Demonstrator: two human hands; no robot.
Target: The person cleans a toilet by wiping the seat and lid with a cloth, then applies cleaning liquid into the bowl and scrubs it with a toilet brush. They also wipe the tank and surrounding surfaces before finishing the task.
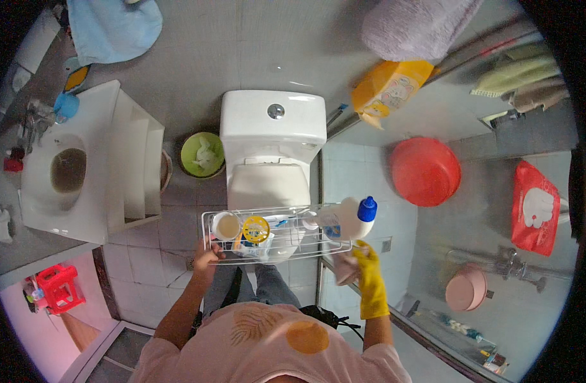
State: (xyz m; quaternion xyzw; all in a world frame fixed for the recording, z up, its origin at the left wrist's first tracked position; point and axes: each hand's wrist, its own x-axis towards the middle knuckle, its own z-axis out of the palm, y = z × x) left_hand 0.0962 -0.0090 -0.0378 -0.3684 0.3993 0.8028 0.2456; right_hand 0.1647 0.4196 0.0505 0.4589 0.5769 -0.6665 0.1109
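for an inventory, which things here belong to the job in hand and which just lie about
In hand:
wire rack, held by the left hand
white bottle at its right end
cup and yellow lattice piece in it
yellow glove on the right hand

Lying about:
red basin
pink basin
green bin

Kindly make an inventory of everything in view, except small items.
Rectangular wire rack: 1, white, between hands
Blue-capped plastic bottle: 1, white, rack's right end
Ceramic toilet: 1, white, centre
Round bin: 1, green, beside toilet
Oval-bowled washbasin: 1, white, left
Round tub: 1, red, right
Round basin: 1, pink, lower right
Openwork plastic piece: 1, red, lower left
Soft packs: 2, orange and red, right
Hanging cloth: 1, blue, top left
Fluffy towel: 1, lavender, top right
Rail cloths: several, greenish, right
Bare left hand: 1, gripping rack
Gloved right hand: 1, yellow, near rack
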